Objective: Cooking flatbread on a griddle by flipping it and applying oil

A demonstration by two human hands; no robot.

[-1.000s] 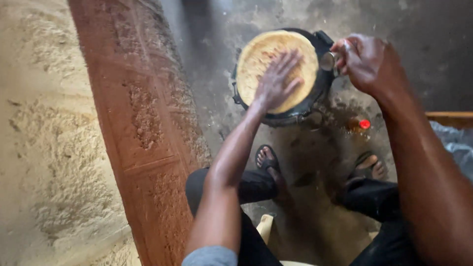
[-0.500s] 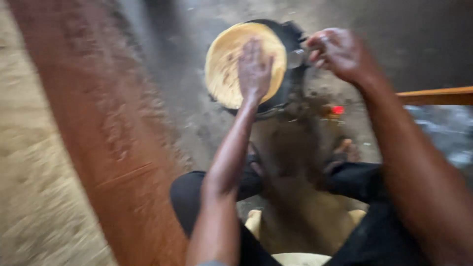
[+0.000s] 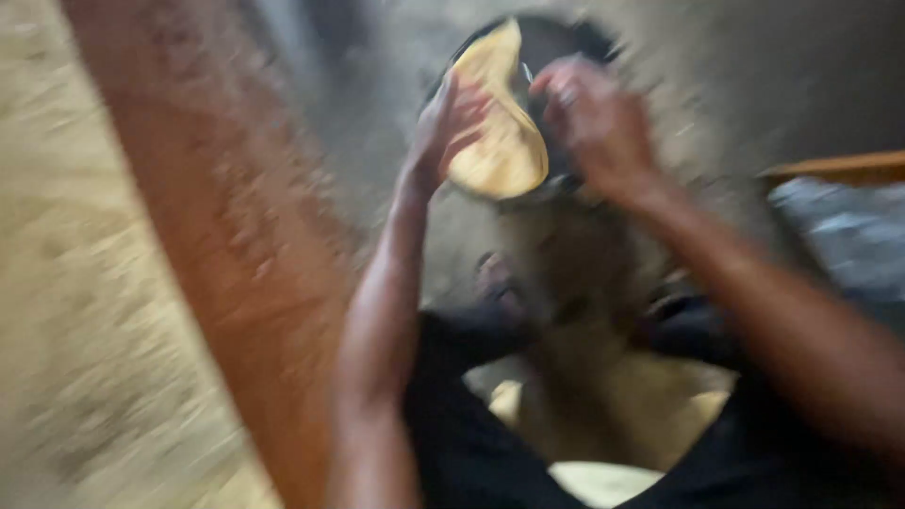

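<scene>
A pale yellow flatbread (image 3: 495, 123) with browner patches, a black pan (image 3: 556, 47), reddish-brown wood (image 3: 226, 236).

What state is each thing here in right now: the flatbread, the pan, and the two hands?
Flatbread: lifted off flat, tilted up and folded between both hands.
Dark pan: on the floor behind the bread, mostly uncovered; contents blurred.
Left hand: fingers holding the bread's left edge.
Right hand: at the bread's right side; grip too blurred to tell.
</scene>
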